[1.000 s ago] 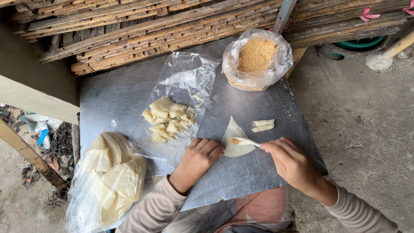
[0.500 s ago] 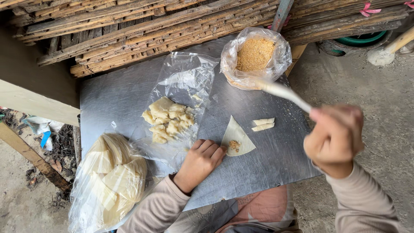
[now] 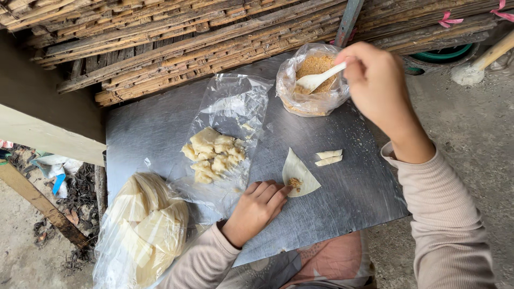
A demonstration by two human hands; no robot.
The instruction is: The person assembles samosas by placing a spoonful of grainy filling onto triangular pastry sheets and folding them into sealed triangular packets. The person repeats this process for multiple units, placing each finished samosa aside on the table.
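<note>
Since half a second ago, the white spoon (image 3: 319,79), gripped by the right hand (image 3: 377,88), is moved to the filling bag (image 3: 312,80) at one o'clock, while the wrapper (image 3: 299,174) is pinned, seemingly to steady it, by the flat open left hand (image 3: 258,206).

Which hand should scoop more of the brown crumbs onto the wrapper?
Probably the right hand: it holds the white spoon, whose bowl is in the bag of brown filling. The left hand presses the triangular wrapper flat on the metal table.
</note>
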